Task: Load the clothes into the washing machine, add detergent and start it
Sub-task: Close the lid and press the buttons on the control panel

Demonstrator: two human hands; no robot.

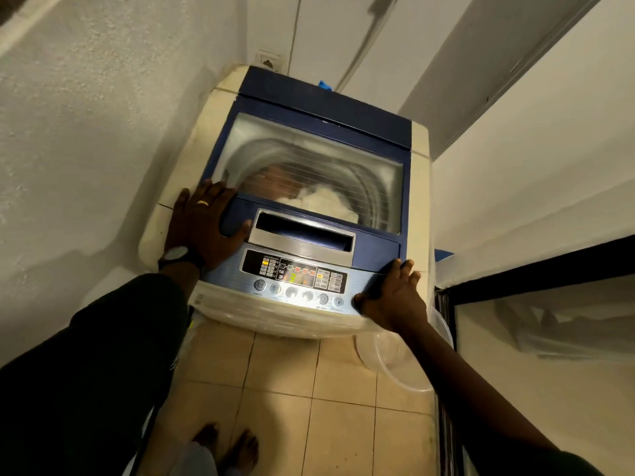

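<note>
A top-loading washing machine [421,173] with a cream body and a blue top stands in a narrow alcove. Its glass lid [319,156] is down, and white clothes [326,201] show through it inside the drum. The control panel [295,273] at the front has lit indicators and a glowing digit. My left hand [202,225] lies flat with fingers spread on the machine's front left top, beside the lid handle [302,231]. My right hand [395,297] rests on the front right corner, fingers curled over the panel's edge. No detergent container is in view.
Rough white walls close in on the left and right. A wall socket [269,61] sits behind the machine. A clear plastic basin [398,359] lies on the tiled floor [285,389] at the right. A dark-framed door or panel [536,269] stands at the right. My bare feet are below.
</note>
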